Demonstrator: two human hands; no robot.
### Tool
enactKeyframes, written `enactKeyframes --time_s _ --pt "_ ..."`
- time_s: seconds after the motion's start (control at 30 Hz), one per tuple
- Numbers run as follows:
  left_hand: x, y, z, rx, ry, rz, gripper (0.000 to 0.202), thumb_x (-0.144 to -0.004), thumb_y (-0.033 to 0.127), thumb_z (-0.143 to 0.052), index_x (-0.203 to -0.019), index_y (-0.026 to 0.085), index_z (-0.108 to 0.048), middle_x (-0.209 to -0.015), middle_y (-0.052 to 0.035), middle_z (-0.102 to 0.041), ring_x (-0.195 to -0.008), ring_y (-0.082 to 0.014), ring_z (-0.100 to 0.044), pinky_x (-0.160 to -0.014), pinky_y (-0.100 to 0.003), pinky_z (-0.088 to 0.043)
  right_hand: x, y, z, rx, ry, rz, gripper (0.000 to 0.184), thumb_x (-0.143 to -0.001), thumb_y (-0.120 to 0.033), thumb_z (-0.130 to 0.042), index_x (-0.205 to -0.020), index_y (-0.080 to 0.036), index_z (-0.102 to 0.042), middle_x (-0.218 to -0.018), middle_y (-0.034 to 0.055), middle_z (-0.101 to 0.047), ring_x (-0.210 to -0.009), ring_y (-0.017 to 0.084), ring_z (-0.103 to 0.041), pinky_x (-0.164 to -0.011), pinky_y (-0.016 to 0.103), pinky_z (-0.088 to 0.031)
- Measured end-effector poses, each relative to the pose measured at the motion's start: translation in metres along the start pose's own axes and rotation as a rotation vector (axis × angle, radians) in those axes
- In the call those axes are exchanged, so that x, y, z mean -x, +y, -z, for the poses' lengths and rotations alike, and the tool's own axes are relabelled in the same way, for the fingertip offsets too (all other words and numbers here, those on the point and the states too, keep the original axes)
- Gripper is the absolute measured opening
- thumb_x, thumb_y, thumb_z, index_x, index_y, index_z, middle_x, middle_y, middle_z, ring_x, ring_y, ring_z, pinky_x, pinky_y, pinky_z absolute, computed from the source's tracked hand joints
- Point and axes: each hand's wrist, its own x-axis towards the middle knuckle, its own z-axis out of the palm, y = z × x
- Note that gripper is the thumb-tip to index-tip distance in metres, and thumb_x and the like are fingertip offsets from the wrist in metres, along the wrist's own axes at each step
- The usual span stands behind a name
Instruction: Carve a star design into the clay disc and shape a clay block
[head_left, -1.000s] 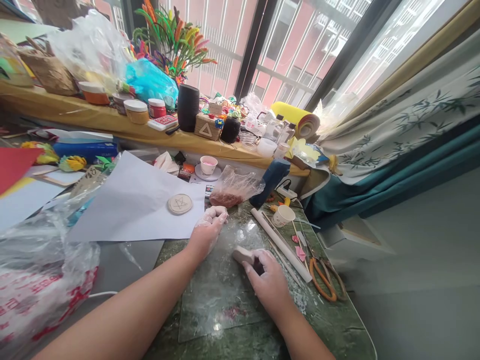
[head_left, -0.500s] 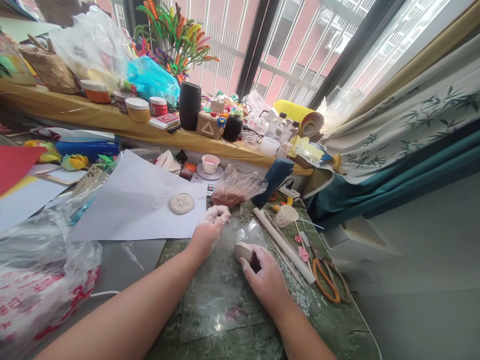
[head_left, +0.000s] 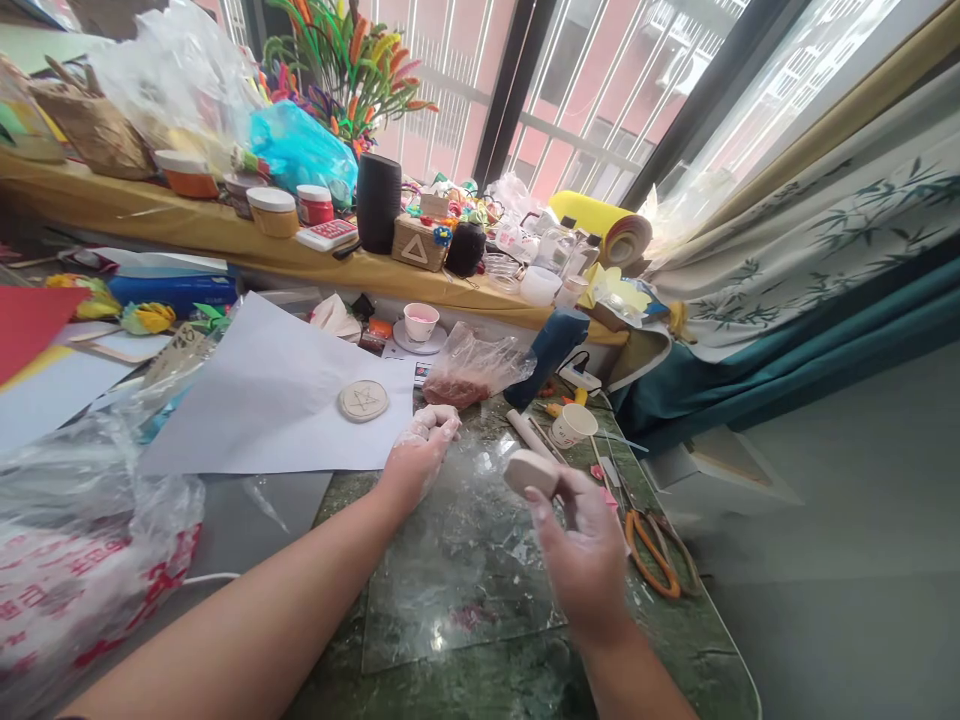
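Note:
Between the thumb and fingers of my right hand (head_left: 589, 550) is a thick, pale grey-beige disc, apparently of clay (head_left: 530, 473), tilted and raised above the clear sheet (head_left: 427, 590). My left hand (head_left: 421, 450) is closed with curled fingers over the sheet's far left edge; whatever it may hold is hidden. White powder or residue coats both hands. A similar flat disc with a star scratched into it (head_left: 363, 401) lies on the white paper (head_left: 255, 400), left of my left hand. Behind the right hand, a pale roller (head_left: 523, 428) is partly covered.
Scissors with orange handles (head_left: 651, 560) lie at the right edge, near a paper cup (head_left: 574, 426). Beyond my hands are a plastic bag of reddish-brown material (head_left: 457, 385) and a dark blue upright object (head_left: 551, 355). Jars and craft items crowd the sill (head_left: 300, 262).
My right hand has lifted the disc off the sheet area, moving it up and to the right, so it now covers much of the roller. My left hand has barely moved.

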Motion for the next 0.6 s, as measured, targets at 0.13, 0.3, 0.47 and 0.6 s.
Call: enactKeyframes --time_s 0.13,0.3,0.47,0.6 --pt "-0.001 -0.002 0.0 0.012 0.0 -0.005 0.026 -0.09 0.049 -0.064 -0.093 0.023 -0.068 -0.085 -0.0001 -0.066 -0.063 -0.0142 -0.049 -0.063 -0.028 -0.042 -0.001 -0.001 0.0 -0.023 -0.05 0.014 0.027 -0.098 -0.036 -0.065 -0.122 -0.024 -0.066 -0.113 0.0102 -0.075 -0.1 0.027 -0.072 -0.087 0.041 -0.06" --pt "-0.002 -0.002 0.0 0.004 0.008 -0.032 0.026 -0.088 0.049 -0.065 -0.09 0.023 -0.069 -0.083 -0.0021 -0.067 -0.069 -0.0166 -0.054 -0.064 -0.028 -0.044 0.013 0.022 -0.017 0.246 -0.34 0.065 0.035 -0.086 -0.032 -0.075 -0.12 -0.025 -0.07 -0.112 0.0095 -0.075 -0.106 0.032 -0.068 -0.098 0.051 -0.056" --pt "-0.002 0.0 0.0 0.0 0.004 -0.034 0.027 -0.089 0.049 -0.065 -0.089 0.023 -0.069 -0.083 -0.0017 -0.066 -0.068 -0.0162 -0.054 -0.065 -0.029 -0.045 0.017 0.03 -0.024 0.226 -0.339 -0.001 0.03 -0.088 -0.028 -0.071 -0.118 -0.025 -0.07 -0.111 0.0089 -0.075 -0.105 0.03 -0.069 -0.096 0.047 -0.057" --pt "-0.002 0.0 0.0 -0.001 -0.002 -0.045 0.026 -0.089 0.049 -0.066 -0.088 0.023 -0.068 -0.082 -0.0014 -0.066 -0.067 -0.0159 -0.054 -0.065 -0.029 -0.044 0.009 0.017 -0.022 0.17 -0.339 -0.07 0.016 -0.09 -0.024 -0.066 -0.105 -0.023 -0.074 -0.103 0.0078 -0.076 -0.098 0.028 -0.07 -0.09 0.043 -0.058"
